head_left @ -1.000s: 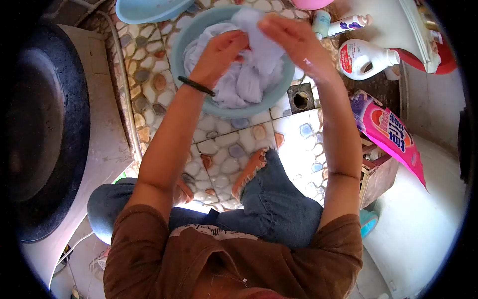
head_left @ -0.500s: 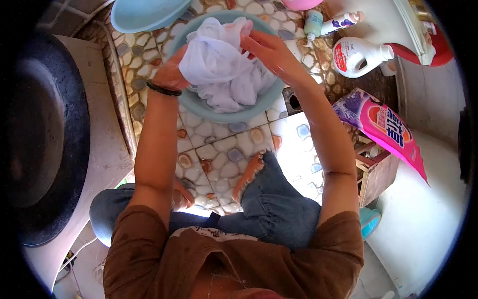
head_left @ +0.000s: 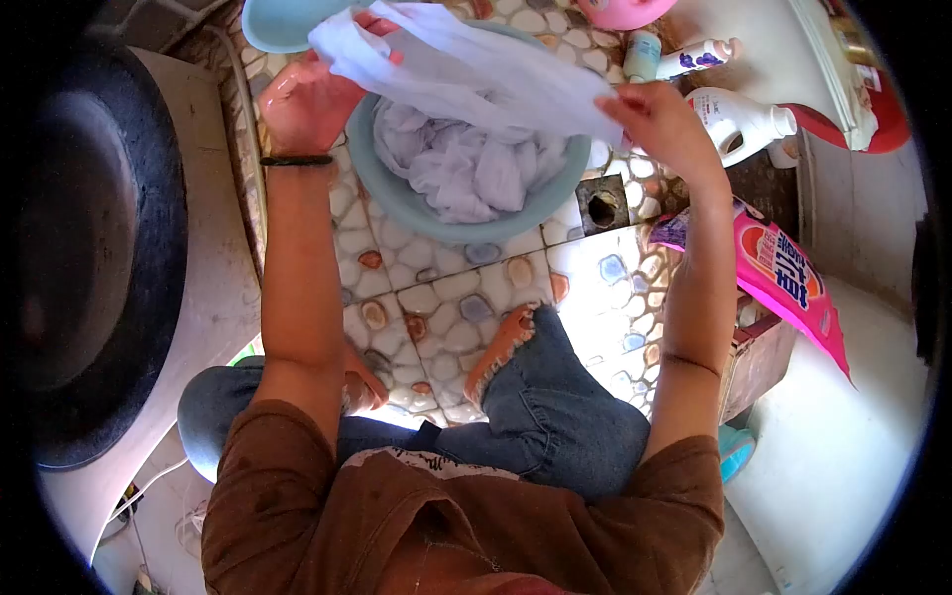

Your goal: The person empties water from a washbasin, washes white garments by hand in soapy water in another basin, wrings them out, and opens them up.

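Note:
A thin white cloth is stretched between my two hands above a light blue basin. My left hand grips its bunched left end, past the basin's left rim. At the right end, the fingers of my right hand pinch the cloth, beyond the basin's right rim. More sheer white fabric lies crumpled inside the basin, below the stretched part. Whether the two parts are one piece I cannot tell.
A second blue basin stands at the far left. On the right are a white jug, a pale green bottle, a white bottle and a pink detergent bag. A floor drain lies beside the basin. A large black pan is at left.
My hands have moved apart, left hand leftward and right hand rightward. The cloth, bunched between them before, is now drawn out in a wide band over the basin.

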Demonstrator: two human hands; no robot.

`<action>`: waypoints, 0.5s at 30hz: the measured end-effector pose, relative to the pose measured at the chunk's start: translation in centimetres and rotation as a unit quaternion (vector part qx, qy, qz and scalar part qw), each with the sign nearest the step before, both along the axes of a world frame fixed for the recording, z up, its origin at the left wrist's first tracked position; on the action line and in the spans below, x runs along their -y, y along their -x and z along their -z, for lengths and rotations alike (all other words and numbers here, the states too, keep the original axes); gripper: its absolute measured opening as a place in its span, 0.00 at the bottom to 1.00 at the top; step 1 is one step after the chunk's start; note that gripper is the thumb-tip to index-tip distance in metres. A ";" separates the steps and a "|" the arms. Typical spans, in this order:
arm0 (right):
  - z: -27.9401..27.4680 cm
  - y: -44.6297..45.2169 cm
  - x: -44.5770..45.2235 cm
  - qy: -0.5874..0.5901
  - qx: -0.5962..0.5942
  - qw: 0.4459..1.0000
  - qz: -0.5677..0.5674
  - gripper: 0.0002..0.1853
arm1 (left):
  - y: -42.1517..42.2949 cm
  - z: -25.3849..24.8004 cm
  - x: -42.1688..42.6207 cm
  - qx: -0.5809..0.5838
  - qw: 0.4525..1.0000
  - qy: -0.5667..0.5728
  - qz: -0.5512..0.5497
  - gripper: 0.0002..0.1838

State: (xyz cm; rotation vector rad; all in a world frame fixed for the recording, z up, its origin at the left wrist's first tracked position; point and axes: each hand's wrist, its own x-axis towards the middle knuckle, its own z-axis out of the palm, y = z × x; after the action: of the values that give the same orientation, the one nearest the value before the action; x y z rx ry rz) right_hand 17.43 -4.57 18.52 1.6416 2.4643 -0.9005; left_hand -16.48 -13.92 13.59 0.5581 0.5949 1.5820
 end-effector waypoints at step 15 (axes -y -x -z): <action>3.9 8.2 2.7 0.300 -0.462 0.834 0.018 0.13 | -5.4 -1.1 -0.6 -0.363 0.922 0.093 -0.095 0.15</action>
State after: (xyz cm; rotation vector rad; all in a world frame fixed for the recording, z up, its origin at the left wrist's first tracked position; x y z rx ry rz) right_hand 9.21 -7.30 14.65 1.1358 2.0829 -2.6191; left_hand -11.08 -13.34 14.67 0.9724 1.3781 1.4476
